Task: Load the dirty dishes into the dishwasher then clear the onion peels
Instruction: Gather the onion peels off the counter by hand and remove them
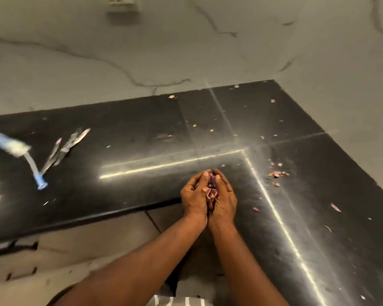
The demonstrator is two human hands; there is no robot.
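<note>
Both hands are cupped together at the counter's inner corner: left hand [194, 195] and right hand [222, 196], fingers curled inward and closed around a heap of onion peels [211, 191]. More loose peel scraps [276, 174] lie on the black countertop [142, 133] at about two o'clock from the hands. Judgement: the peels are light, papery and brittle, apt to slip through gaps; gather by sweeping into a pile, then scooping from beneath.

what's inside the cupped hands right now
Purple onion peels show in the gap between the left hand and right hand. How many lie deeper is hidden by the palms.
</note>
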